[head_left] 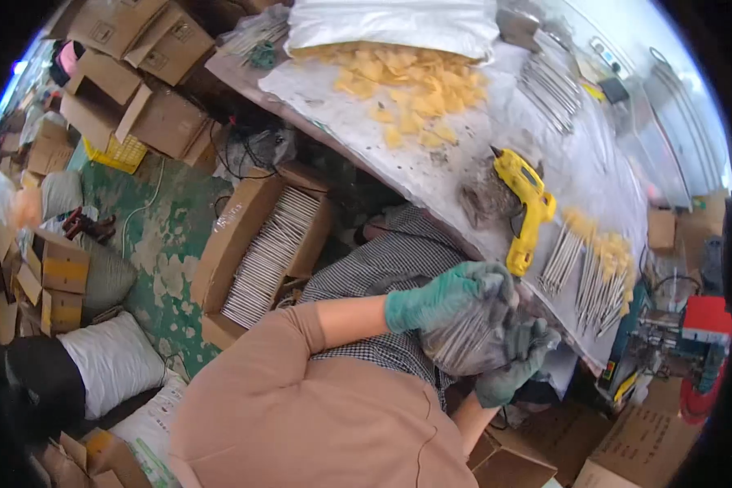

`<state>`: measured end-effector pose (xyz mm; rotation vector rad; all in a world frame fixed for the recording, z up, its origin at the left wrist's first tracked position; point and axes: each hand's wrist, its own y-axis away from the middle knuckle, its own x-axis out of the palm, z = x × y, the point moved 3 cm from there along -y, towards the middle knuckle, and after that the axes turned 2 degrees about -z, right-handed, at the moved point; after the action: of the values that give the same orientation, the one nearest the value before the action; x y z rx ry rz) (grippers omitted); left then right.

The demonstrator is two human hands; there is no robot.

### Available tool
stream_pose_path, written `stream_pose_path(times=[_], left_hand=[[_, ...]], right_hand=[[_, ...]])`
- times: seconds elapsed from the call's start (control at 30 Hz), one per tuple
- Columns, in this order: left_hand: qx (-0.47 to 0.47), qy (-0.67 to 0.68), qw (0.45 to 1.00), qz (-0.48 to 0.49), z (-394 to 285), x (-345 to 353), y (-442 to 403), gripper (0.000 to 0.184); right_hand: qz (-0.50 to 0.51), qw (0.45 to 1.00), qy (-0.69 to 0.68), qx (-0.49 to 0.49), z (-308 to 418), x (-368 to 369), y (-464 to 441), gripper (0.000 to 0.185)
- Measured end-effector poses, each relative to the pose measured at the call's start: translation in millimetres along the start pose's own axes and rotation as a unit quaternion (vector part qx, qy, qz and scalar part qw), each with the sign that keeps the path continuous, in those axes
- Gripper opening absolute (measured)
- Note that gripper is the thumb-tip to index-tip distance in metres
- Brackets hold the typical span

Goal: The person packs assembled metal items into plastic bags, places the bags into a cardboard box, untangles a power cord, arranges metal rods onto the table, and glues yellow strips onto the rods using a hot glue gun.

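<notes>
The surface (pixel 431 185) is taking up the most room, slanting across the upper right. A checked cloth (pixel 374 268) is covering the person's lap, just below its edge. A box (pixel 229 244) is standing open over the floor to the left, and many pale rods (pixel 270 259) are lying side by side in it. On the far part of the surface a white sack (pixel 394 23) is resting, with yellow pieces (pixel 407 85) spreading from under its rim.

The clear bag (pixel 462 340) is hanging between the person's hands, over the lap and close by the edge. The left hand (pixel 455 297), in a green glove, is gripping its upper side; the right hand (pixel 514 370), gloved too, is curling round its other side. What the bag is containing is hard to tell; it is looking grey and streaky. The film is probably soft, light and slippery, creasing easily and perhaps tearing if pinched hard; gathering a fold at the top with one hand while supporting the underside with the other should suit it.

Beyond them, a yellow glue gun (pixel 529 213) is lying on the surface.
</notes>
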<state>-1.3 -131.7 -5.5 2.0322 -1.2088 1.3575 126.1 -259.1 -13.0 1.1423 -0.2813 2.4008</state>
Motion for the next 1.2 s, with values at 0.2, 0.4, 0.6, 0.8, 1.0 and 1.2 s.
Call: stream_pose_path(times=[0.2,0.4,0.6,0.8,1.0,1.2], left_hand=[[0.036,-0.46,0.886,0.039,1.6,12.0,-1.2,0.026],[0.02,-0.394,0.919,-0.021,-20.5,-4.7,1.6,0.037],[0.0,-0.394,0.908,-0.142,-13.7,3.0,-2.7,0.035],[0.256,-0.77,0.577,0.093,-25.1,72.9,-19.9,0.029],[-0.138,-0.435,0.888,0.057,-28.7,63.5,-32.9,0.035],[-0.16,-0.549,0.82,0.03,-17.9,19.9,-27.7,0.02]], right_hand=[[-0.009,0.887,0.454,0.084,0.1,5.9,-17.8,0.067],[0.14,0.892,0.378,0.205,10.9,36.6,-18.1,0.081],[0.146,0.955,0.223,0.129,1.5,25.1,-22.8,0.023],[0.138,0.764,0.582,-0.243,-2.6,40.0,-9.6,0.031],[0.13,0.881,0.454,-0.029,7.5,35.4,-9.5,0.014],[0.191,0.878,0.436,0.043,2.1,36.7,-7.9,0.042]])
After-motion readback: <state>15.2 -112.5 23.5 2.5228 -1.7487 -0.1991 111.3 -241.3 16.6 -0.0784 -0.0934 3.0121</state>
